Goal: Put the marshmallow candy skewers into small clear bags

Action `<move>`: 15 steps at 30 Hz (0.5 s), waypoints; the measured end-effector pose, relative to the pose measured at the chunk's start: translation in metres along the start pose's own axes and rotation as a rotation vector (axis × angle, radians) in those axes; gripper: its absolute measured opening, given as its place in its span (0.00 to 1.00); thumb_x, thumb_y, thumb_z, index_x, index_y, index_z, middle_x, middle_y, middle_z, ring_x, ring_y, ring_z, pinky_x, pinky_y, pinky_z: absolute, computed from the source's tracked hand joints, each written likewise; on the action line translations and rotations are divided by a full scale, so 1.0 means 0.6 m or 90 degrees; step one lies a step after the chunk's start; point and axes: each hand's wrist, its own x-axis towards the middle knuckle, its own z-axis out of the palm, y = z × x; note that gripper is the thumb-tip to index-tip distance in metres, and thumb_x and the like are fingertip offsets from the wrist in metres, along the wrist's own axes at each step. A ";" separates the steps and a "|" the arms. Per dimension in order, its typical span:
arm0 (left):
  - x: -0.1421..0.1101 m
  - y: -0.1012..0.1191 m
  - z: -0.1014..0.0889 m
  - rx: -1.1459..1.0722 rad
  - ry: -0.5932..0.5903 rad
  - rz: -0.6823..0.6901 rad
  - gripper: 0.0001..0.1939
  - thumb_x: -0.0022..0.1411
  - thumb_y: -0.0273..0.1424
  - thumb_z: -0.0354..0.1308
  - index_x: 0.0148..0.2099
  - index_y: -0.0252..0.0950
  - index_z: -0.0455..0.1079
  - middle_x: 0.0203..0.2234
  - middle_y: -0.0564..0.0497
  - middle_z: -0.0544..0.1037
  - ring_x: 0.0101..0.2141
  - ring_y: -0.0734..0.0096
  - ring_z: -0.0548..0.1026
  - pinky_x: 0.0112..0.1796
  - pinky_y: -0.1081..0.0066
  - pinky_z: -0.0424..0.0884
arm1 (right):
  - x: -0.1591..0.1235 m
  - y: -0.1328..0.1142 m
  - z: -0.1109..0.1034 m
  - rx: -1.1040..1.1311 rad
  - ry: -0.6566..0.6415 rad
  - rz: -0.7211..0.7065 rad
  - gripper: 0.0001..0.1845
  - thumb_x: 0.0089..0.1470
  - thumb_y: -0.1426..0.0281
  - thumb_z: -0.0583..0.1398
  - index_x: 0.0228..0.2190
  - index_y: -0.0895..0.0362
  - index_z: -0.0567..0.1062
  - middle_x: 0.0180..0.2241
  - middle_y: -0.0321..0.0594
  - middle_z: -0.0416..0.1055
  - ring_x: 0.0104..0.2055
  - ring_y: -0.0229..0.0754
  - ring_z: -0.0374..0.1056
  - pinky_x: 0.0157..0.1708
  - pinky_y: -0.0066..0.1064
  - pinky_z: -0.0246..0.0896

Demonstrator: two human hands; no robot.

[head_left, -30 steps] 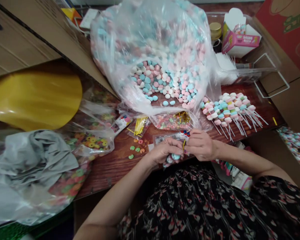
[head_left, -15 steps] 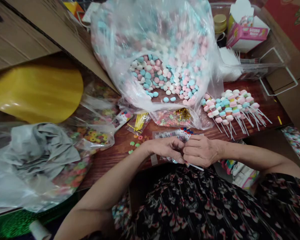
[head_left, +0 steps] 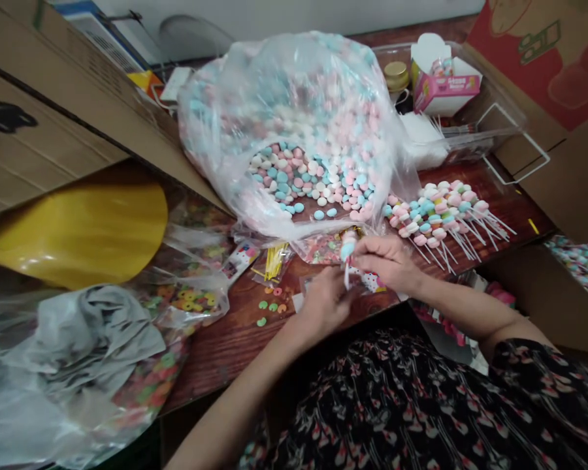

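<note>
Hands, left (head_left: 326,303) and right (head_left: 385,261), both pinch one candy stick (head_left: 347,254).

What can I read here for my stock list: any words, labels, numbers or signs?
Pink box: lettering on its front, too blurred to read.
Small printed card: too small to read.
Printed packet: too small and partly covered to read.
Cardboard carton: black marking, cut off and unreadable.

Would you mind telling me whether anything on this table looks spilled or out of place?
A few green and orange ring candies lie loose on the wooden table, outside the nearby plastic bag, so they look spilled.
</note>
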 end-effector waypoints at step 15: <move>-0.074 -0.010 -0.015 -0.526 0.177 -0.219 0.35 0.63 0.36 0.60 0.69 0.45 0.53 0.52 0.45 0.75 0.46 0.65 0.76 0.47 0.66 0.73 | -0.012 0.028 0.108 0.150 0.010 -0.014 0.09 0.56 0.67 0.59 0.25 0.57 0.72 0.24 0.32 0.69 0.26 0.33 0.61 0.29 0.26 0.57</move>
